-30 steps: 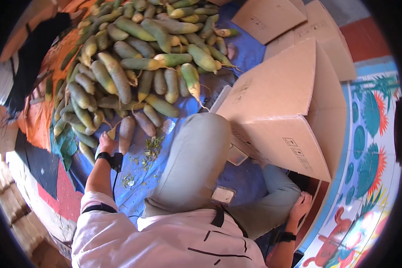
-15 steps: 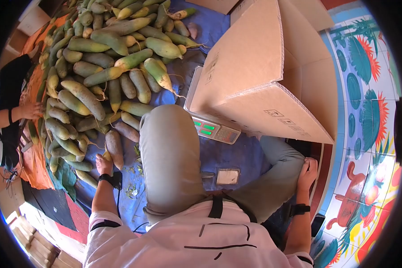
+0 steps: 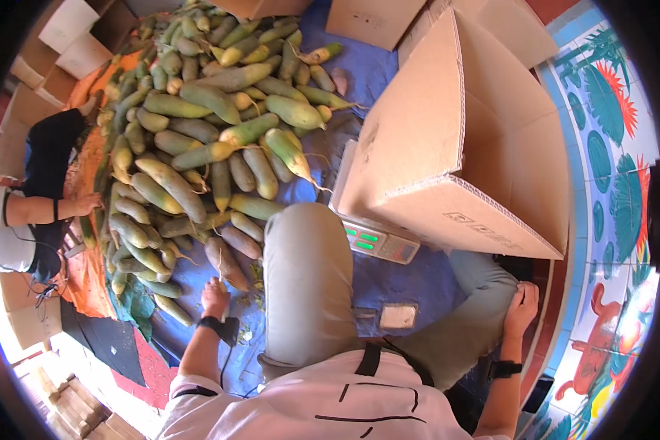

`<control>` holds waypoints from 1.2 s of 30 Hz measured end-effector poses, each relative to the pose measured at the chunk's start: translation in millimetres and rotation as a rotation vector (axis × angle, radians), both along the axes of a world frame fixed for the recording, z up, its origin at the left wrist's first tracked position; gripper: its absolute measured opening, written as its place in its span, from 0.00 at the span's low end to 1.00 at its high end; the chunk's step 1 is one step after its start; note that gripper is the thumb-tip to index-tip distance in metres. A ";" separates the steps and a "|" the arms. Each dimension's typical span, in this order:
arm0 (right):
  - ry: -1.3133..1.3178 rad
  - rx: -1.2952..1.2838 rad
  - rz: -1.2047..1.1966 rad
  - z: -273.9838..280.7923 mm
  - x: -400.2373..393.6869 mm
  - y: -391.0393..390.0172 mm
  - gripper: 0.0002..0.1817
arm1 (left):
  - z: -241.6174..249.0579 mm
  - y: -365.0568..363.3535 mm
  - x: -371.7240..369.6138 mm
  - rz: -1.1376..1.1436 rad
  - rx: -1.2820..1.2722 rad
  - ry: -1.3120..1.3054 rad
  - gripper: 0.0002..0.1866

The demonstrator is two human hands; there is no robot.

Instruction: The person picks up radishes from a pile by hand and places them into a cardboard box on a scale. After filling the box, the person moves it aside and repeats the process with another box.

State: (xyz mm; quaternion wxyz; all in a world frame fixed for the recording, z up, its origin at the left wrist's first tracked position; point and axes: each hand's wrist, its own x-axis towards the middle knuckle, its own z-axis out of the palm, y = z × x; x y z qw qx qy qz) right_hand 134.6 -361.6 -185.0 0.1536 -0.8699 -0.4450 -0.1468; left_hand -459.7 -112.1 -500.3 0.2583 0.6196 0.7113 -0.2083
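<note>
My left hand (image 3: 215, 297) is low beside the pile, its fingers curled. A small yellowish bit shows at the fingertips, but I cannot make out what it belongs to. Just above it lies a dark brownish-green radish (image 3: 226, 262) on the blue tarp (image 3: 249, 334). Many green radishes (image 3: 191, 150) with yellowish, rooted ends are heaped in front of me and to the left. My right hand (image 3: 521, 304) rests loosely closed by my bent right knee, with nothing visible in it.
A large open cardboard box (image 3: 418, 147) sits tilted on a scale (image 3: 381, 243) with lit green displays. A small pale square object (image 3: 398, 316) lies between my legs. At left, another person's hand (image 3: 88, 204) touches the heap's edge. More boxes (image 3: 374, 22) stand behind; a painted tile wall (image 3: 601, 169) is at right.
The view has shifted, so everything sits farther right and lower. My left hand stays by the dark radish, and my right hand stays at the knee. The other person's hand remains near the heap.
</note>
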 end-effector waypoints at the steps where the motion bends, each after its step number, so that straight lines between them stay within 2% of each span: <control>1: 0.025 0.014 0.001 0.0 -1.1 1.0 0.06 | 9.7 0.2 1.1 0.052 0.007 -0.032 0.33; 4: 0.033 0.056 0.016 -1.2 -4.1 8.1 0.04 | 33.9 4.5 -5.8 0.164 0.167 -0.249 0.35; 5: 0.033 0.070 0.027 -0.9 -6.3 11.1 0.04 | 44.7 10.3 -5.5 0.159 0.186 -0.246 0.35; 7: 0.034 0.106 0.032 0.9 -10.6 17.5 0.03 | 71.9 26.2 0.7 0.162 0.324 -0.413 0.31; 8: 0.025 0.099 0.042 2.0 -12.5 20.3 0.03 | 82.5 35.2 3.9 0.153 0.343 -0.412 0.31; 10: 0.021 0.112 0.050 1.0 -14.9 24.5 0.03 | 108.3 55.1 12.4 0.086 0.643 -0.769 0.26; 11: 0.007 0.116 0.054 -0.1 -15.1 26.2 0.02 | 151.2 61.0 38.2 0.073 0.790 -0.746 0.24; 14: -0.010 0.149 0.061 0.4 -20.4 33.2 0.02 | 221.6 90.5 69.0 0.119 0.867 -0.857 0.21; 17: -0.012 0.184 0.066 0.3 -23.9 35.5 0.02 | 328.0 93.6 129.2 -0.025 1.062 -1.116 0.20; 23: -0.013 0.277 0.086 -1.1 -24.6 32.9 0.03 | 437.8 85.3 215.0 -0.341 1.229 -1.468 0.24; 27: 0.009 0.337 0.082 -2.1 -21.6 25.5 0.02 | 473.6 66.0 279.0 -0.481 1.090 -1.662 0.24; 30: 0.019 0.382 0.085 -1.9 -20.2 20.5 0.02 | 475.6 62.7 322.9 -0.594 0.885 -1.650 0.21; 32: 0.022 0.403 0.082 -3.5 -17.2 16.7 0.02 | 469.6 61.0 348.4 -0.631 0.718 -1.573 0.21; 33: 0.038 0.409 0.087 -2.8 -17.3 15.6 0.02 | 458.9 66.8 360.6 -0.706 0.740 -1.500 0.21; 34: 0.054 0.415 0.093 -2.5 -16.9 14.4 0.03 | 450.8 63.8 371.8 -0.671 0.614 -1.550 0.20; 36: 0.059 0.428 0.088 -3.0 -15.4 12.3 0.03 | 439.4 68.4 385.3 -0.833 0.588 -1.312 0.19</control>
